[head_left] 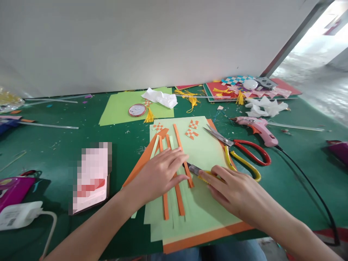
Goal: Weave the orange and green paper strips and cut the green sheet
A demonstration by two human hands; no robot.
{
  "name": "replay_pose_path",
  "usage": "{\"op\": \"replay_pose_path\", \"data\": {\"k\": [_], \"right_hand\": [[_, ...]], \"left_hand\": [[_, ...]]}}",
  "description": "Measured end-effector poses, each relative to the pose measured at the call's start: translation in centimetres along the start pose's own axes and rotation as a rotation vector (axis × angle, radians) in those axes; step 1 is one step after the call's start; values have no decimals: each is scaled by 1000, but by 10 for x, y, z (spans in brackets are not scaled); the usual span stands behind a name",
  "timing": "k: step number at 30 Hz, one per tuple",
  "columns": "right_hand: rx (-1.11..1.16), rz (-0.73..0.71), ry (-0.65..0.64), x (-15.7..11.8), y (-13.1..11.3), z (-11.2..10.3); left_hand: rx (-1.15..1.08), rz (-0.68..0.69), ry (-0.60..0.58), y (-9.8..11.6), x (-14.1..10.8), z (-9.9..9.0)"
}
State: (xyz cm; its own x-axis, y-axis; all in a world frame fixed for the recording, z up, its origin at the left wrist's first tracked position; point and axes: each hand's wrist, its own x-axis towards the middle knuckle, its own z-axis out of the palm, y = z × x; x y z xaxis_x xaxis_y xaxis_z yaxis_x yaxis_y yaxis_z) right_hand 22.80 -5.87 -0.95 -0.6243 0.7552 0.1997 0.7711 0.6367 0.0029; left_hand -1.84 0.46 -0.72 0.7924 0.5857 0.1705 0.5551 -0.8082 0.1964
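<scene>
My left hand (160, 172) lies over several paper strips, its fingers stretched out and the thumb apart, fingertips beside an orange strip (177, 133). Orange and pale green strips run lengthwise under it on pale green paper sheets (212, 203), with orange paper (206, 238) beneath. In my right hand (236, 190) is a yellow-handled utility knife (196, 170); its tip points left and meets the orange strip near my left fingers. Small orange-and-green woven paper pieces (191, 134) rest higher on the sheets. Red-and-yellow-handled scissors (228, 142) lie at the sheets' right edge.
A pink glue gun (262, 132) with a black cord lies to the right. At the left are a phone (92, 181) and a white charger (21, 215). Green paper (115, 108), a round tin (137, 110), crumpled tissue (163, 98) and yellow tassels (192, 101) lie behind, before a pale wall.
</scene>
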Motion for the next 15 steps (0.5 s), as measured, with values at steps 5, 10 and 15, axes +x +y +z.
{"op": "replay_pose_path", "data": {"k": [5, 10, 15], "right_hand": [[2, 14, -6, 4, 0, -1], [14, 17, -10, 1, 0, -2], [19, 15, -8, -2, 0, 0]], "left_hand": [[72, -17, -52, -5, 2, 4], [68, -13, -49, -4, 0, 3], [71, -63, 14, 4, 4, 8]]}}
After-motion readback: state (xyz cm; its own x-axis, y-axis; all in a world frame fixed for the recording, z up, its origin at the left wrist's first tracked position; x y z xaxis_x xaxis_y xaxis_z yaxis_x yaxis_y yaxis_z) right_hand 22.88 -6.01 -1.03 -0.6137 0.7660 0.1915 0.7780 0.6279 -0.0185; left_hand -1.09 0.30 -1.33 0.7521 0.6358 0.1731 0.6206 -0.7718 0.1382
